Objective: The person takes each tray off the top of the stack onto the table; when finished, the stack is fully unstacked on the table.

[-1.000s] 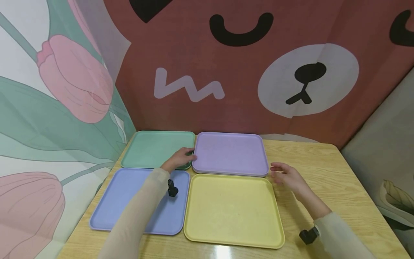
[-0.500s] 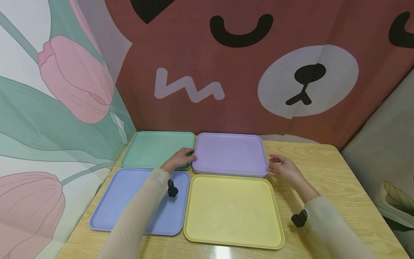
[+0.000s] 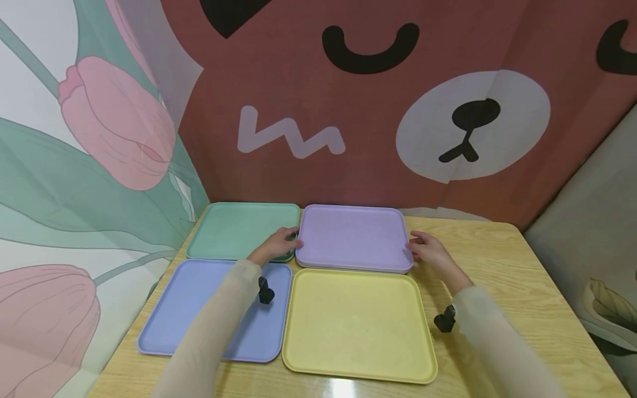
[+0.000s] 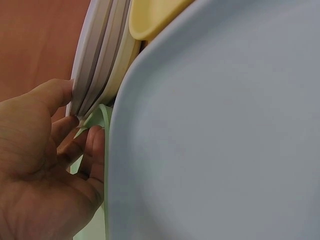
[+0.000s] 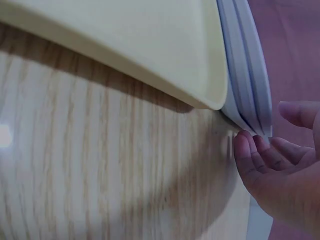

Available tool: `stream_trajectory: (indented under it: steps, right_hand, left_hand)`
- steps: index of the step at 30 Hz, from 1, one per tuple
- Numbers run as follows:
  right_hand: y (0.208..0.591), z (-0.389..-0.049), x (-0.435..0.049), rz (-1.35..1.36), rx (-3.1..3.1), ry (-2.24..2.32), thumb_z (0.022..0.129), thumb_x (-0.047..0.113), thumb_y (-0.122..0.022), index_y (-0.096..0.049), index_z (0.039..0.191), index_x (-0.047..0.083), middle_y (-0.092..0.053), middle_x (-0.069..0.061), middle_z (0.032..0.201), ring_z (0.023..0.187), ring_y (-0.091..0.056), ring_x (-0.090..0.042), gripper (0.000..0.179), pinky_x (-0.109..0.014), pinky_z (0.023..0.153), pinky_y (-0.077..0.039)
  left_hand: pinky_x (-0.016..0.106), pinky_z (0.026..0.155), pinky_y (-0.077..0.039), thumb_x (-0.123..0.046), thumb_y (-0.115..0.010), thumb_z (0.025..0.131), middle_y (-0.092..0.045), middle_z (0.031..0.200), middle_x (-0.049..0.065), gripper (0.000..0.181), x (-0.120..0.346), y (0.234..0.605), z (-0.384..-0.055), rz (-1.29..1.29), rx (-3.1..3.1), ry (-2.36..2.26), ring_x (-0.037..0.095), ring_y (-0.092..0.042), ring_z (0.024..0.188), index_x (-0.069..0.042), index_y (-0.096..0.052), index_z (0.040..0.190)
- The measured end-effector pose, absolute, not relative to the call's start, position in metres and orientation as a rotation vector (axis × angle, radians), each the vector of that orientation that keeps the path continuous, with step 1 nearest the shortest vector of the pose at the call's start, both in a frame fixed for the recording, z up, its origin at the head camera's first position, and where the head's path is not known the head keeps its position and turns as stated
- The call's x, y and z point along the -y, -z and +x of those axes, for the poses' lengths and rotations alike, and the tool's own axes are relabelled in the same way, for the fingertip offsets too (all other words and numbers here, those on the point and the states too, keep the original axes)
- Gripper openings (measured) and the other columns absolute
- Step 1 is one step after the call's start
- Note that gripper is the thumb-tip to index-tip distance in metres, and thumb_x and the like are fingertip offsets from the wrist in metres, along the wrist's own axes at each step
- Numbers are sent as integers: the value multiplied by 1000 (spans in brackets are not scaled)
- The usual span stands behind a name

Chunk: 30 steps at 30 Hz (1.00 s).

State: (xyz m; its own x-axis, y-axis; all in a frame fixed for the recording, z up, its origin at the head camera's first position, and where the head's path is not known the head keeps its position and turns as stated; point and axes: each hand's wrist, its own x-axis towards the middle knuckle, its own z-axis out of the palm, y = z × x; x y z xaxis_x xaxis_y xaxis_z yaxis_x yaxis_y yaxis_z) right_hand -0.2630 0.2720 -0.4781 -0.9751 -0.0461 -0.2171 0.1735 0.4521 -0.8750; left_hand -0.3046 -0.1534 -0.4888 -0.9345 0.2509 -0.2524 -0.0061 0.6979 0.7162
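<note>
A purple tray (image 3: 354,235) tops a stack of trays at the back middle of the table. My left hand (image 3: 276,245) is at its left edge, thumb on the top rim and index finger just below it, pinching the tray edge. In the left wrist view, the left hand's (image 4: 45,155) other fingers curl beside the green tray's rim (image 4: 106,120). At the stack's right edge is my right hand (image 3: 435,253). The right wrist view shows that hand's (image 5: 285,170) fingertips right at the stacked edges (image 5: 248,75), with its thumb apart from the rim.
A green tray (image 3: 244,226) stands at the back left, on another tray. In front lie a blue tray (image 3: 199,309) and a yellow tray (image 3: 359,326), close together. The wooden table (image 3: 502,276) extends to the right. A printed cloth (image 3: 298,182) hangs behind the trays.
My right hand has moved left from beside the purple tray until its fingertips meet the right edge. The left hand has stayed in place, and the trays have not moved.
</note>
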Motion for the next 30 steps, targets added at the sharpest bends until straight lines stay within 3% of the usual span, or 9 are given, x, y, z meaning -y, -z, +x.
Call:
stream_trajectory:
  steps: [3,7,10,19,27,30]
  right_hand:
    - [483,-267,-271,143,-2498,1517,104,15,-54,-28,155,-8,-45,-33,144,107,-60,-22,62,-24,83,-54]
    - [487,-271,-269,159,-2528,1493,102,15,-56,-33,153,-8,-47,-32,141,99,-59,-18,60,-19,75,-51]
    - [489,-273,-267,146,-2563,1465,101,12,-57,-35,150,-10,-50,-34,138,97,-59,-18,59,-19,72,-49]
    - [494,-277,-265,139,-2641,1376,100,8,-55,-37,149,-11,-50,-36,138,119,-56,-40,56,-34,89,-52]
    - [490,-277,-266,211,-2642,1447,99,8,-55,-40,150,-7,-51,-32,140,118,-55,-35,56,-25,84,-50]
    - [484,-277,-267,246,-2554,1566,101,11,-55,-38,153,-3,-47,-30,146,122,-53,-32,57,-28,92,-50]
  left_hand:
    - [53,117,-31,-37,-60,101,-32,160,18,69,153,489,-305,187,-2566,-1095,37,-38,143,-18,-31,161]
    - [53,116,-34,-38,-60,101,-34,158,18,70,153,490,-305,196,-2554,-1105,37,-44,139,-21,-28,162]
    - [53,117,-32,-37,-60,102,-35,157,19,70,153,489,-305,209,-2554,-1107,37,-41,141,-22,-27,162]
    - [52,117,-32,-35,-59,102,-36,156,21,69,153,489,-304,243,-2569,-1087,37,-39,142,-21,-27,162]
    - [52,116,-34,-35,-59,103,-35,156,21,69,153,490,-304,262,-2572,-1075,37,-41,141,-20,-28,162]
    - [51,116,-34,-36,-59,102,-37,155,20,68,153,489,-305,262,-2579,-1068,36,-41,140,-20,-29,161]
